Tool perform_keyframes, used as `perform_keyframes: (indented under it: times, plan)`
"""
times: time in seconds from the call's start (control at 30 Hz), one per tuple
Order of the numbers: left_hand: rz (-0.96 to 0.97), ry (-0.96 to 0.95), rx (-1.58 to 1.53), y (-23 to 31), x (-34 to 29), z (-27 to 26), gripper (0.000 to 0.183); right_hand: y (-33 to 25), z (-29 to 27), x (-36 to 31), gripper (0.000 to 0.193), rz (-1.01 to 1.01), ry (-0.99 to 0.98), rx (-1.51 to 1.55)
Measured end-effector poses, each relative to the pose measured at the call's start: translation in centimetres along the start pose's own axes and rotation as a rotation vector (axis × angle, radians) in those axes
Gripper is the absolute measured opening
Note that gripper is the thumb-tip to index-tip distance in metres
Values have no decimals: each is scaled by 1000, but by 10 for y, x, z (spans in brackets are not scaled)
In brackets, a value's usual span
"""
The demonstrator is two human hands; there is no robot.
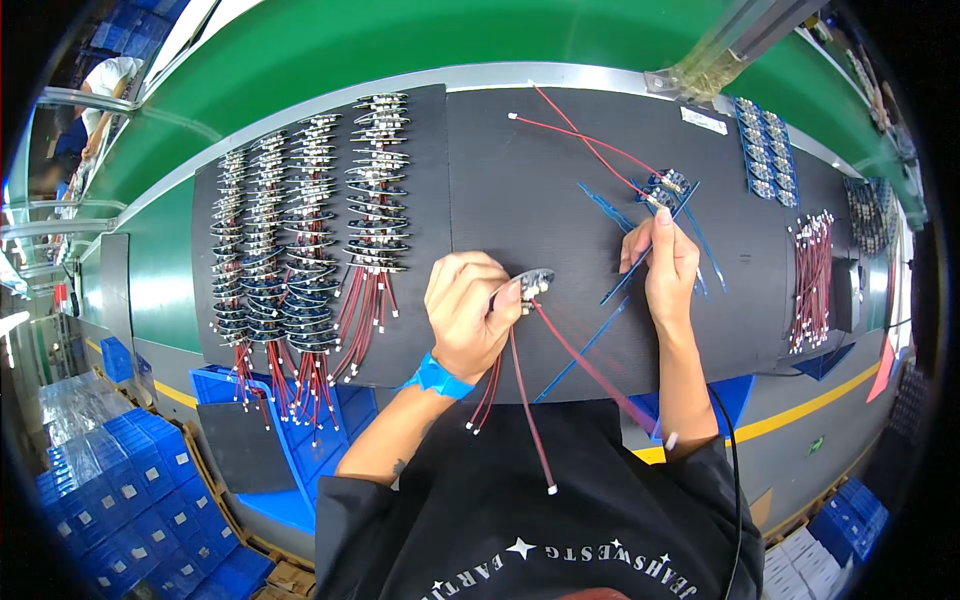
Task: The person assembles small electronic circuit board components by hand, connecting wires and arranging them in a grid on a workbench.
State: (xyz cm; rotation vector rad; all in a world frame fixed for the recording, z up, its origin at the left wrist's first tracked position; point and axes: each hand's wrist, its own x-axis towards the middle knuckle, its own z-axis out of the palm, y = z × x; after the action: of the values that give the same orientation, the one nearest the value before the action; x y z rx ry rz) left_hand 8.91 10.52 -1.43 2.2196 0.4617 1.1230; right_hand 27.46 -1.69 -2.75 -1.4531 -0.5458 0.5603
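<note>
My left hand (468,312), with a blue band on the wrist, is closed around a few small circuit boards (538,284) with white connectors. Red cables (575,350) trail from them toward my shirt, one blurred. To the right, my right hand (668,262) pinches a blue circuit board (666,186), thumb over it. Red cables (590,140) with white plugs lead from that board toward the far edge. Narrow blue strips lie about my right hand; one strip (630,272) passes by its fingers, and another strip (580,350) lies nearer me. My fingers partly hide both grips.
Rows of wired boards (380,180) stand on the black mat (490,200) at left. Board panels (765,150) lie at far right, a cable bundle (812,285) nearer. A metal post (735,50) rises behind. Blue bins (300,440) are below the table.
</note>
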Motion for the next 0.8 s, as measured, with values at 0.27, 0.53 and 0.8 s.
perform_keyframes:
  times: [0.27, 0.53, 0.8]
  plan:
    - [112, -307, 252, 3, -9, -20, 24, 2, -3, -2, 48, -15, -20, 10]
    - [138, -574, 277, 0, -18, -53, 44, -15, -5, -13, 44, -272, -13, -106]
    - [-726, -192, -784, 37, -7, -55, 79, -58, 34, -69, 36, -31, -773, 109]
